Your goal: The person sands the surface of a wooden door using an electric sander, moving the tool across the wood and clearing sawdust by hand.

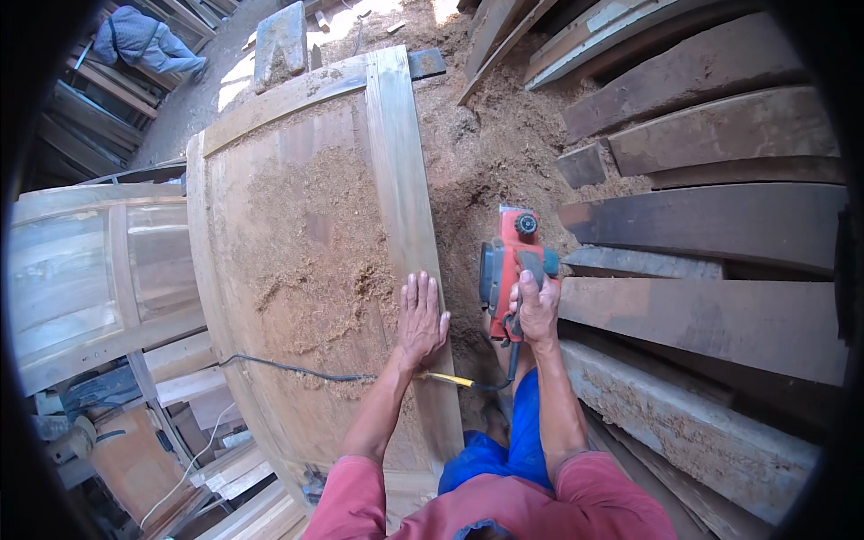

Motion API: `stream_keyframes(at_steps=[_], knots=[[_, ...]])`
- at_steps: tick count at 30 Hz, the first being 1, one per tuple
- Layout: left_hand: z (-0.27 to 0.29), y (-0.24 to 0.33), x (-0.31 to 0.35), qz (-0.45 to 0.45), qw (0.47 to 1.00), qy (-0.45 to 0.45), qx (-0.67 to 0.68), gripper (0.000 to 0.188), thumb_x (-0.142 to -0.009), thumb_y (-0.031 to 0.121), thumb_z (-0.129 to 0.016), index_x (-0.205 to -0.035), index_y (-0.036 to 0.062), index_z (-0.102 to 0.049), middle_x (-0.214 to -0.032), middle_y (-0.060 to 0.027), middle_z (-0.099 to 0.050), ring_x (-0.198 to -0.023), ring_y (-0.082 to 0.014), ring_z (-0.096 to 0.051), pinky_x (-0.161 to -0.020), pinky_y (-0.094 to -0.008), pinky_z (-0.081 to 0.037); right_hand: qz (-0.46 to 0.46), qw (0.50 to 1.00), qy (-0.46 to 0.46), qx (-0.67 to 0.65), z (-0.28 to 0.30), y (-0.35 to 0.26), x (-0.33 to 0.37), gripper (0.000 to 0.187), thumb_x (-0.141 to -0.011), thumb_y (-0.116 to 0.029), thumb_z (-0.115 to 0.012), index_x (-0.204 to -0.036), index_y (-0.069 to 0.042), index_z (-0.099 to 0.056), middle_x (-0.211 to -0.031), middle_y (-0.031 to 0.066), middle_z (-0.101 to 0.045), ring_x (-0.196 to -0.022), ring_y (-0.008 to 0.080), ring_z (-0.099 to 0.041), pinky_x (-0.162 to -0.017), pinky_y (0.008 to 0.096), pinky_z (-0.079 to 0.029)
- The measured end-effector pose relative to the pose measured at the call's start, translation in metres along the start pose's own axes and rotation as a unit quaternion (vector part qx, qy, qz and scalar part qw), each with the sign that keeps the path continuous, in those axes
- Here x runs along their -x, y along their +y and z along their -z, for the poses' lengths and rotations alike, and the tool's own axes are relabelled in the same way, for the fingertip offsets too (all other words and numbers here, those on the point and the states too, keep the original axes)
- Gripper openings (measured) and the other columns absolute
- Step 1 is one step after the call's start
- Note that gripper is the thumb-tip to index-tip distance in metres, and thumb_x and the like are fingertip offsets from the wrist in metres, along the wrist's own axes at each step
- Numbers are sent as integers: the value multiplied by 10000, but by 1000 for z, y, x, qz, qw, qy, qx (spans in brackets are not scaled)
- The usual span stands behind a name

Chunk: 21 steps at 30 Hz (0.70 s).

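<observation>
while the left hand (421,317) lies open and flat, fingers pointing away from the body, on the long edge board (398,162) of a wooden door (238,211), the right hand (537,313) is closed around the rear handle of a red power planer (513,236). planer sits just right of the door's edge, gap visible between them, black knob at its far end. dark cord (301,367) runs from the planer's back across the door, below the left hand; yellow section (450,380) on it near the edge board. wood shavings (369,281) scattered over the door's middle, more on the floor beyond. thick planks (693,319) stacked along the right. left side: framed panel (121,261) with shiny panes. another person (144,43) bends over, far upper left, well apart.
</observation>
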State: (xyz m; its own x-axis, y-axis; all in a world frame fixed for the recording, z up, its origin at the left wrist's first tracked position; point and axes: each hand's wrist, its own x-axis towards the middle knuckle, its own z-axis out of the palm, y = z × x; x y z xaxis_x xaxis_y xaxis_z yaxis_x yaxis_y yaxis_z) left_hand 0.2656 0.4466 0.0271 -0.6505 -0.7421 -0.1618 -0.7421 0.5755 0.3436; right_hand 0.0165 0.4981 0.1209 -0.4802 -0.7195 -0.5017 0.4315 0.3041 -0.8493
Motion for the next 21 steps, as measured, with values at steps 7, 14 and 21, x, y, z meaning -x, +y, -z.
stream_keyframes(at_steps=[7,14,21], knots=[[4,-26,-57,15,994,78,-76,819,-954,386,-530,-1616,1,-236,-1699,-252,-120,-1579,-442,-59,-1273,-559,-26,-6,1000,15,14,16,4,5,484,-974,-540,-670,-1058,-66,-618,-737,-13,-580,-589,67,-550,-535,234,-464],[12,-50,-86,81,978,125,-144,775,-993,372,-489,-1631,29,-215,-1700,-276,-73,-1576,-458,-45,-1270,-560,-38,3,999,3,40,20,9,12,461,-987,-524,-658,-1033,-67,-623,-729,-13,-585,-579,66,-552,-525,235,-457],[-5,-20,-38,-16,997,14,-70,803,-971,393,-521,-1622,17,-240,-1702,-257,-106,-1585,-433,-48,-1281,-532,-38,0,999,-8,43,18,15,21,465,-991,-529,-649,-1043,-68,-625,-724,-11,-580,-579,66,-552,-520,233,-444]])
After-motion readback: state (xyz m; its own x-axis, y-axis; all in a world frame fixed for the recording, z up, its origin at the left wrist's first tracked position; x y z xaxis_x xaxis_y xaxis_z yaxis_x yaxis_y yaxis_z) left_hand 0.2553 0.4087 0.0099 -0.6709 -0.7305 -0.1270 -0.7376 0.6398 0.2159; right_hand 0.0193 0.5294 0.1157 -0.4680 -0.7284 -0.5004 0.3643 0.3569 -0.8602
